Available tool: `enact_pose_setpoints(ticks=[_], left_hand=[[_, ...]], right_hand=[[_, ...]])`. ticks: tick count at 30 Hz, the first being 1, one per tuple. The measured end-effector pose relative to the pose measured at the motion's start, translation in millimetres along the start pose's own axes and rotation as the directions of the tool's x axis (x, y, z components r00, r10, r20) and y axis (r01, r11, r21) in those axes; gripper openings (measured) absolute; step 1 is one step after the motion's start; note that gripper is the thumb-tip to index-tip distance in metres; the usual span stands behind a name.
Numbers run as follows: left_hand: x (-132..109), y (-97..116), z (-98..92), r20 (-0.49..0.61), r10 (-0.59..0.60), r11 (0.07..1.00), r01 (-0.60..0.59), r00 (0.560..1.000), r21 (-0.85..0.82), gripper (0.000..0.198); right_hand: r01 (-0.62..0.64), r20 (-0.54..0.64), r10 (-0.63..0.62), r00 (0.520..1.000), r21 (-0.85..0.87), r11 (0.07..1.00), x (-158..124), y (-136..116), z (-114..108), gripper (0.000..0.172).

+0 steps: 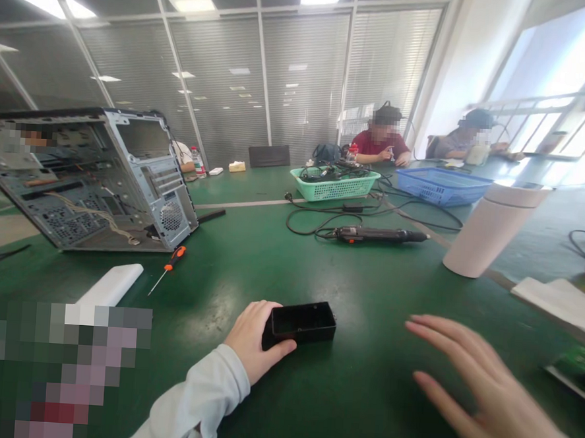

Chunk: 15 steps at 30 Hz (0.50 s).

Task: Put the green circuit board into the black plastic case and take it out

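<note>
My left hand (253, 339) grips the left end of a small open black plastic box (302, 323) that rests on the green table (361, 395). Its thumb lies along the box's near side and its fingers curl around the far side. My right hand (475, 389) hovers flat over the table to the right of the box, fingers stretched out and slightly spread, holding nothing. A gap of bare table lies between that hand and the box.
An open computer case (87, 173) stands at the left, with an orange-handled screwdriver (168, 269) and a white block (113, 284) near it. An electric screwdriver (378, 235), a white cup (493, 228), a green basket (334, 184) and a blue basket (443, 186) lie farther back. Two people sit at the far end.
</note>
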<state>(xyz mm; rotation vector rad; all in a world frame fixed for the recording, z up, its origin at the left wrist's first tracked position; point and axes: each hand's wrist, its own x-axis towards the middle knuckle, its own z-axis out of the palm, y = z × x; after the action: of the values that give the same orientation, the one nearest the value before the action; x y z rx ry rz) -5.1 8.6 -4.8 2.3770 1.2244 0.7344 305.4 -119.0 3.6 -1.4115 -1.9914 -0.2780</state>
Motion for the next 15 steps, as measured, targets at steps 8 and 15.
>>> enact_pose_setpoints(ticks=[8, 15], left_hand=[[5, 9, -10.5, -0.116, 0.116, 0.987, -0.127, 0.986, -0.097, 0.035], [4, 13, -17.4, -0.265, 0.096, 0.962, -0.157, 0.960, -0.222, 0.033]], right_hand=[[0.053, -0.049, -0.038, 0.998, 0.374, 0.926, 75, -75, 82, 0.059], [0.085, -0.097, -0.048, 0.994, 0.422, 0.903, 77, -64, 84, 0.047]])
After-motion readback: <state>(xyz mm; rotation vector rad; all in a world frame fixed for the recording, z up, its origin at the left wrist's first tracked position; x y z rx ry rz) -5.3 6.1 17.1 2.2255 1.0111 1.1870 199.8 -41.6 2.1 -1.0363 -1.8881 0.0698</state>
